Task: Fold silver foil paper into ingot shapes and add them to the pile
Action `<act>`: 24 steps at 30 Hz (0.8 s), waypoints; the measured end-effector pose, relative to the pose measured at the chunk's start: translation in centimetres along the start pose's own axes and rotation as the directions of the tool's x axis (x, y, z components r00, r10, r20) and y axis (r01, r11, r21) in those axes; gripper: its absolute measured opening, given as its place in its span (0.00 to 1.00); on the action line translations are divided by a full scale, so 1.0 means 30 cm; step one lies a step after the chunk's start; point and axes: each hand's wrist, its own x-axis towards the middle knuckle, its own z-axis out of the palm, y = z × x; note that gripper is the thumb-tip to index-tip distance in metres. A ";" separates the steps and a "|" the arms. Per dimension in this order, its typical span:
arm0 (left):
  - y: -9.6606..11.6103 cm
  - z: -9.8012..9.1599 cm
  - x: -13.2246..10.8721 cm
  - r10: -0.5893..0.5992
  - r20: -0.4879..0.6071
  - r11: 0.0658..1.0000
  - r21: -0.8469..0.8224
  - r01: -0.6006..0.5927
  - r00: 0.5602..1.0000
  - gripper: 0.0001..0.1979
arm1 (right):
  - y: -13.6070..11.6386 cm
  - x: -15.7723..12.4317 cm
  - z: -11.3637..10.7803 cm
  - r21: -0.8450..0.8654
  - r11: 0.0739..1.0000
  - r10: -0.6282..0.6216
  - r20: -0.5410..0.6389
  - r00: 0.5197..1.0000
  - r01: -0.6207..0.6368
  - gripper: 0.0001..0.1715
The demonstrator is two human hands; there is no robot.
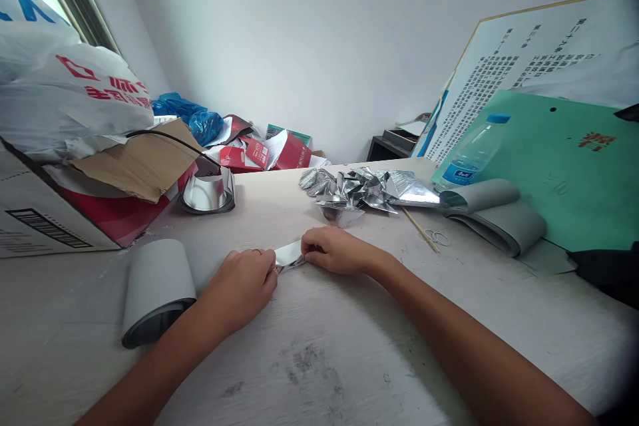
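You are working with both hands close together over the pale wooden table (pixel 319 366), with a folded silver foil strip (pixel 288 255) held between them near the table's middle. Your left hand (pixel 238 286) is closed on the strip's near end, and your right hand (pixel 332 250) is pinching its far side, so neither hand looks released. For a clean crease, you are best off pressing along the fold with your fingertips and holding both layers square, since foil kinks and tears easily if it is twisted. Just left of your left hand, a grey-backed foil roll (pixel 157 293) is lying on its side. Beyond your right hand sit a heap of folded foil pieces (pixel 367 190), a small foil cone (pixel 341 214), a thin wooden stick (pixel 421 229) and a rubber band (pixel 437 237). A plastic water bottle (pixel 474 153) is lying farther right. Your fingers are hiding most of the strip, so you cannot tell its full length or how many layers it has, and your thumbs are out of sight. How the heap's pieces join is also hard to make out.
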 end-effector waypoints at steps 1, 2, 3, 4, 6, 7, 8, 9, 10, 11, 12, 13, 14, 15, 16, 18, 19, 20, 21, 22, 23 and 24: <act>0.001 0.003 0.000 0.010 0.000 1.000 0.008 -0.010 1.000 0.11 | 0.001 0.001 0.002 -0.005 1.000 -0.002 -0.005 1.000 0.002 0.07; 0.002 0.006 0.001 0.016 0.003 1.000 0.009 -0.016 1.000 0.11 | 0.001 0.001 0.004 -0.010 1.000 -0.005 -0.008 1.000 0.005 0.07; 0.003 0.008 0.001 0.021 0.006 1.000 0.007 -0.021 1.000 0.11 | 0.001 0.002 0.005 -0.016 1.000 -0.008 -0.011 1.000 0.008 0.07; 0.004 0.009 0.001 0.026 0.006 1.000 0.002 -0.026 1.000 0.11 | 0.000 0.002 0.006 -0.021 1.000 -0.012 -0.013 1.000 0.011 0.07; 0.005 0.012 0.001 0.045 -0.001 0.999 -0.010 -0.045 0.999 0.10 | -0.001 0.002 0.007 -0.033 0.999 -0.014 -0.020 1.000 0.013 0.07; 0.005 0.014 0.001 0.057 -0.006 0.998 -0.020 -0.057 0.998 0.10 | -0.002 0.001 0.008 -0.039 0.999 -0.015 -0.023 1.000 0.014 0.07; 0.005 0.016 0.000 0.066 -0.010 0.997 -0.031 -0.066 0.998 0.09 | -0.004 0.001 0.009 -0.043 0.999 -0.015 -0.025 1.000 0.014 0.07; 0.004 0.017 0.000 0.072 -0.011 0.997 -0.040 -0.072 0.997 0.08 | -0.005 0.001 0.009 -0.047 0.999 -0.014 -0.026 1.000 0.013 0.07; 0.003 0.019 0.000 0.073 -0.012 0.996 -0.049 -0.073 0.997 0.08 | -0.007 0.001 0.010 -0.051 0.999 -0.012 -0.026 1.000 0.010 0.07; 0.002 0.020 0.000 0.071 -0.012 0.996 -0.055 -0.072 0.997 0.08 | -0.010 0.000 0.011 -0.056 0.998 -0.009 -0.026 1.000 0.008 0.07; 0.001 0.020 0.000 0.072 -0.013 0.996 -0.060 -0.072 0.997 0.09 | -0.013 0.000 0.011 -0.063 0.998 -0.008 -0.027 1.000 0.006 0.07; 0.001 0.020 0.000 0.073 -0.012 0.995 -0.061 -0.074 0.997 0.09 | -0.016 -0.001 0.011 -0.073 0.997 -0.005 -0.029 1.000 0.003 0.07; 0.001 0.018 0.000 0.075 -0.010 0.995 -0.061 -0.075 0.997 0.10 | -0.020 -0.001 0.012 -0.085 0.996 -0.004 -0.030 1.000 0.001 0.07; 0.002 0.016 0.000 0.076 -0.005 0.995 -0.060 -0.076 0.997 0.10 | -0.024 -0.002 0.012 -0.099 0.995 -0.004 -0.031 1.000 0.001 0.07; 0.004 0.014 -0.001 0.074 0.001 0.996 -0.059 -0.074 0.997 0.10 | -0.027 -0.003 0.012 -0.114 0.993 -0.005 -0.032 0.999 0.002 0.07; 0.008 0.009 -0.003 0.065 0.016 0.997 -0.048 -0.064 0.998 0.11 | -0.034 -0.004 0.013 -0.144 0.990 -0.008 -0.035 0.999 0.003 0.07; 0.011 0.007 -0.003 0.060 0.024 0.997 -0.040 -0.059 0.998 0.11 | -0.037 -0.004 0.014 -0.157 0.988 -0.008 -0.037 0.999 0.002 0.07; 0.014 0.006 -0.004 0.055 0.031 0.998 -0.031 -0.054 0.998 0.11 | -0.040 -0.005 0.014 -0.169 0.986 -0.008 -0.039 0.999 0.002 0.08; 0.016 0.005 -0.004 0.053 0.037 0.998 -0.020 -0.052 0.998 0.11 | -0.043 -0.005 0.016 -0.180 0.984 -0.007 -0.040 0.999 0.000 0.08; 0.019 0.004 -0.005 0.050 0.042 0.999 -0.008 -0.050 0.998 0.11 | -0.046 -0.006 0.017 -0.190 0.982 -0.006 -0.040 0.999 -0.002 0.08; 0.021 0.004 -0.005 0.047 0.047 0.999 0.004 -0.047 0.998 0.11 | -0.050 -0.006 0.018 -0.200 0.980 -0.005 -0.040 0.999 -0.003 0.08; 0.023 0.005 -0.004 0.043 0.048 0.999 0.016 -0.044 0.998 0.11 | -0.053 -0.007 0.020 -0.208 0.978 -0.003 -0.040 0.999 -0.005 0.08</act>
